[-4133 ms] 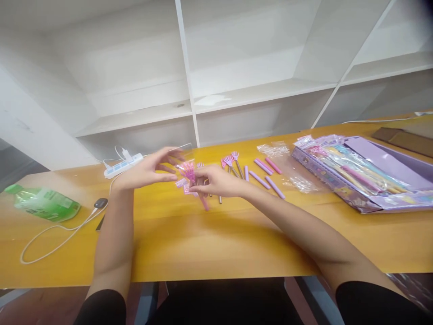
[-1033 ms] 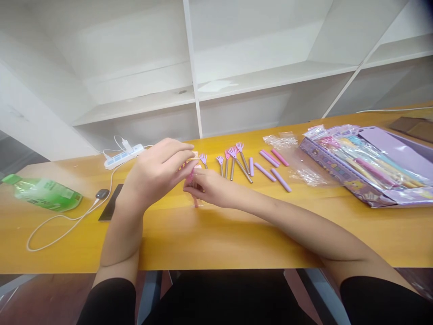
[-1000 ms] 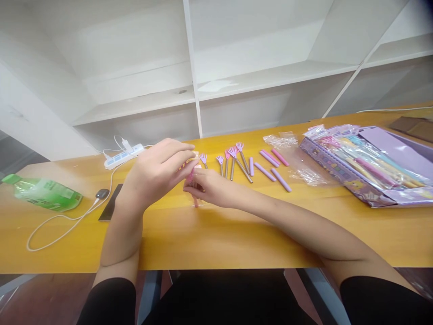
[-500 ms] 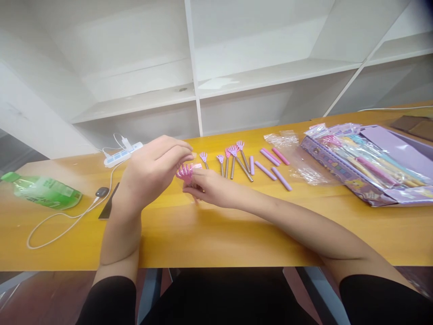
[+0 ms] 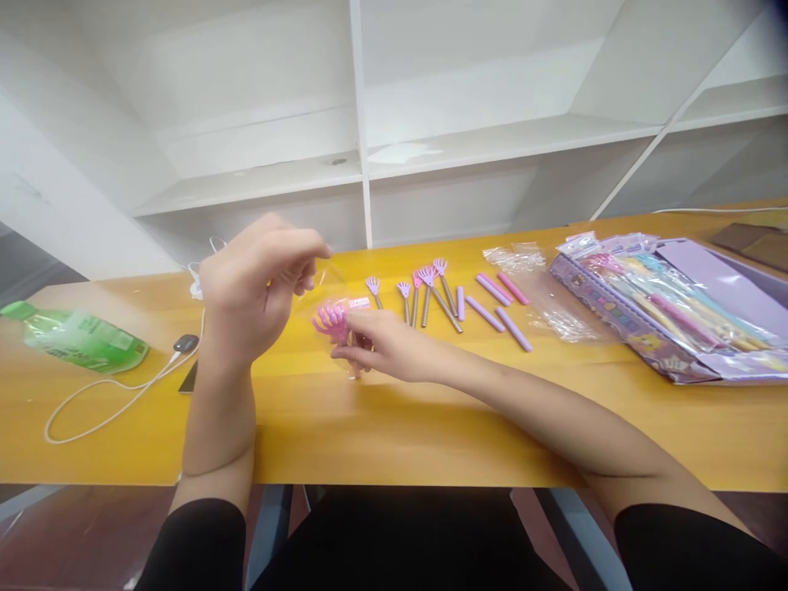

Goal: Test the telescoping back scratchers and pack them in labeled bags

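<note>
A pink back scratcher [image 5: 331,320] in a clear plastic bag is gripped by my right hand [image 5: 378,341], its clawed head pointing left past the fingers. My left hand [image 5: 262,275] is raised, its fingers pinched on the stretched clear plastic bag [image 5: 331,277] above the claw. Behind the hands lie several back scratcher heads with metal rods, among them a purple one [image 5: 426,277]. To their right are several loose handle tubes, purple ones [image 5: 484,313] and a pink tube [image 5: 513,289].
An open purple display box [image 5: 640,345] with packaged back scratchers stands on the right, crumpled clear bags [image 5: 563,316] beside it. On the left are a green bottle [image 5: 80,338], a white cable [image 5: 102,428] and a dark phone [image 5: 188,377]. White shelving [image 5: 461,156] borders the table's back.
My left hand has moved up and left, away from my right hand, drawing the clear plastic out. The back scratcher's pink head now shows more fully. My right hand has barely moved.
</note>
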`<state>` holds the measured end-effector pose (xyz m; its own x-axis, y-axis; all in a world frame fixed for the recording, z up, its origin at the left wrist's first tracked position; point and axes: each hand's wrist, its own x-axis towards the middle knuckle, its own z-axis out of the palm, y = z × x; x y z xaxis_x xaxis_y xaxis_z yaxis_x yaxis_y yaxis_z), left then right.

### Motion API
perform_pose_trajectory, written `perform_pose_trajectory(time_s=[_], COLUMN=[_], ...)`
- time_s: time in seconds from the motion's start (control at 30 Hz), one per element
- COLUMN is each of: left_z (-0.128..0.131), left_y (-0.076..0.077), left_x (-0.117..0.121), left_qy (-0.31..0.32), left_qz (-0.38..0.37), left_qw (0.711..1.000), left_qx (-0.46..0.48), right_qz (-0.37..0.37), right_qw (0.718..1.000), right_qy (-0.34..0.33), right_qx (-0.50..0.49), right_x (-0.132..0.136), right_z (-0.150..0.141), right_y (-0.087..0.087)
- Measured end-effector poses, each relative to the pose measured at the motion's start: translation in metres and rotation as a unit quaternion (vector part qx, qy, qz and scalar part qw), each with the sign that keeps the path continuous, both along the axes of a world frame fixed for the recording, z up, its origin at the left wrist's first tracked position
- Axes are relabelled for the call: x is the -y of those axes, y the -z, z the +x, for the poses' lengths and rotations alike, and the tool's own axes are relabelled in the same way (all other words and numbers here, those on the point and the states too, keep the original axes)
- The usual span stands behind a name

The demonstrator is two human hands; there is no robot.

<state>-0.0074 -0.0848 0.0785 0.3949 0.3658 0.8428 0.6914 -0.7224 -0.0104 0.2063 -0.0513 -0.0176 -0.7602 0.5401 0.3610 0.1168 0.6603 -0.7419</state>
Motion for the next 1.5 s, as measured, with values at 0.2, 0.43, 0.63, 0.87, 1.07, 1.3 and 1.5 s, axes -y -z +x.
perform_pose_trajectory(time_s=[0.2, 0.43, 0.63, 0.87, 1.07, 1.3, 1.5], left_z=[0.002, 0.006, -0.006, -0.007, 0.000, 0.000, 0.001], left_y=[-0.003, -0.001, -0.007, -0.020, -0.017, -0.010, -0.009], left_x=[-0.013, -0.023, -0.028, -0.010, -0.009, -0.020, -0.025], left_qy=[0.038, 0.075, 0.089, 0.041, 0.067, 0.034, 0.037], left_qz=[-0.076, -0.089, -0.045, -0.093, -0.111, -0.108, -0.079], left_qw=[0.995, 0.991, 0.995, 0.995, 0.991, 0.993, 0.996], left_qx=[0.047, 0.073, 0.013, -0.011, 0.030, 0.013, 0.014], right_qz=[-0.029, -0.041, -0.036, -0.042, -0.049, -0.087, 0.028], right_qw=[0.999, 0.998, 0.999, 0.998, 0.998, 0.996, 0.988], right_qy=[-0.017, -0.032, -0.031, -0.033, -0.039, -0.008, 0.140], right_qx=[-0.011, -0.029, -0.026, -0.020, -0.011, 0.027, 0.066], right_x=[-0.002, -0.008, -0.006, -0.006, -0.015, -0.025, -0.055], right_z=[0.000, 0.000, 0.001, 0.002, 0.003, 0.020, 0.021], right_y=[-0.002, -0.001, -0.003, -0.002, 0.000, -0.013, 0.003])
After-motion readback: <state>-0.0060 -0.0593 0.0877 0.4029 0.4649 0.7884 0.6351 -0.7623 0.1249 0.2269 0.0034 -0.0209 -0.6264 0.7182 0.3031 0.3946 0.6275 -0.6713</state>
